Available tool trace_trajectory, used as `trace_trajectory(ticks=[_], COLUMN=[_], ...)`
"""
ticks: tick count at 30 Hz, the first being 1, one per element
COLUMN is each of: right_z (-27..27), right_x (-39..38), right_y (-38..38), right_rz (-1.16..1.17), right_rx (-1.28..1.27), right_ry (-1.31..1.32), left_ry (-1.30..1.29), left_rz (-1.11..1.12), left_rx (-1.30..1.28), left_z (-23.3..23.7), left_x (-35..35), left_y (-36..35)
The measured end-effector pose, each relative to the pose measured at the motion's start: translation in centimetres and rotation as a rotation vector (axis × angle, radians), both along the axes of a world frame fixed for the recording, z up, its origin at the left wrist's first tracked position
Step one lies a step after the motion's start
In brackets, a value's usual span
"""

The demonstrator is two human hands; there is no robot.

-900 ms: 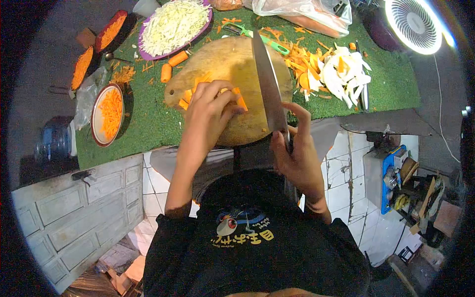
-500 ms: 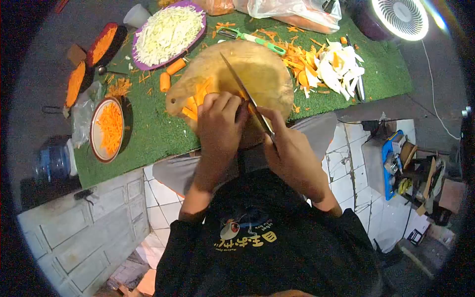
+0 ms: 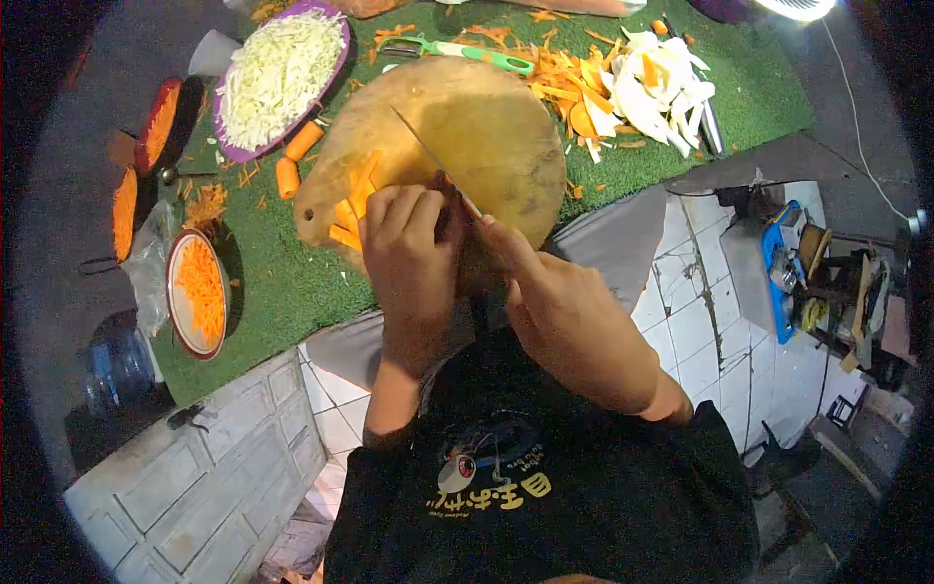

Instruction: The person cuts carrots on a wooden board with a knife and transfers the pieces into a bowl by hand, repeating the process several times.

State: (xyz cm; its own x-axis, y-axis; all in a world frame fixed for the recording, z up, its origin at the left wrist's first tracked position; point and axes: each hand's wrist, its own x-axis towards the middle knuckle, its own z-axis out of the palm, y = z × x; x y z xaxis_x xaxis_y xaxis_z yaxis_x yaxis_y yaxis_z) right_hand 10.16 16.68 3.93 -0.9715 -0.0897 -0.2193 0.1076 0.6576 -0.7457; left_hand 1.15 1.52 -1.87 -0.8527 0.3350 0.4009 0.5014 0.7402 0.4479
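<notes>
A knife is held in my right hand, its blade pointing up and left over the round wooden cutting board. Beside the blade, my left hand rests on the board's lower part with bent fingers; whatever lies under them is mostly hidden. Orange carrot slices lie on the board just left of my left hand. Two carrot pieces are on the green mat, off the board's left edge.
A purple plate of shredded cabbage stands upper left, a bowl of carrot shreds lower left. A green peeler lies behind the board. Peelings and white vegetable pieces lie right on the green mat.
The view has shifted, so the table items appear further up and left. The knife blade now lies flatter against the left hand's fingers, and the right hand has turned slightly.
</notes>
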Motion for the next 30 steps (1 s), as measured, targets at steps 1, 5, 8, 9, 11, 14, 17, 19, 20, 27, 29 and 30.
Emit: trace_trajectory(ticks=[1, 5, 8, 9, 11, 14, 17, 19, 20, 27, 29, 30], right_z=[-0.1, 0.3, 0.1, 0.2, 0.3, 0.3, 0.4, 1.1, 1.3, 0.3, 0.3, 0.3], right_x=[0.0, -0.3, -0.4, -0.4, -0.4, -0.4, -0.3, -0.6, -0.7, -1.7, -2.0, -2.3], right_y=[0.1, 0.2, -0.1, -0.2, -0.5, -0.9, -1.1, -1.1, -1.0, -2.1, -1.9, -1.8], right_rz=[0.006, -0.005, 0.005, 0.009, 0.012, 0.06, 0.105, 0.103, 0.106, 0.093, 0.072, 0.067], right_rx=[-0.014, -0.053, -0.03, -0.024, 0.068, 0.191, 0.259, 0.231, 0.207, 0.257, 0.199, 0.194], right_ry=[0.024, -0.01, 0.032, 0.027, 0.003, -0.059, -0.067, -0.106, -0.138, -0.122, -0.084, -0.078], left_ry=[-0.003, 0.01, -0.004, -0.008, 0.03, -0.014, -0.025, -0.041, -0.042, -0.048, -0.046, -0.061], left_rz=[-0.009, -0.011, -0.02, -0.016, -0.041, -0.04, -0.021, -0.021, -0.028, -0.051, -0.065, -0.063], left_rx=[-0.005, 0.002, -0.003, 0.003, 0.041, 0.024, 0.015, 0.002, -0.002, 0.036, 0.051, 0.053], left_z=[0.0, 0.0, 0.1, 0.0, -0.5, 0.0, -0.6, -0.4, -0.5, -0.1, 0.1, 0.0], left_x=[-0.1, -0.1, 0.0, 0.0, -0.2, -0.2, -0.1, -0.1, -0.1, -0.3, -0.3, -0.4], left_y=[-0.1, -0.1, -0.2, -0.3, -0.5, -0.5, -0.5, -0.7, -0.8, -0.6, -0.5, -0.6])
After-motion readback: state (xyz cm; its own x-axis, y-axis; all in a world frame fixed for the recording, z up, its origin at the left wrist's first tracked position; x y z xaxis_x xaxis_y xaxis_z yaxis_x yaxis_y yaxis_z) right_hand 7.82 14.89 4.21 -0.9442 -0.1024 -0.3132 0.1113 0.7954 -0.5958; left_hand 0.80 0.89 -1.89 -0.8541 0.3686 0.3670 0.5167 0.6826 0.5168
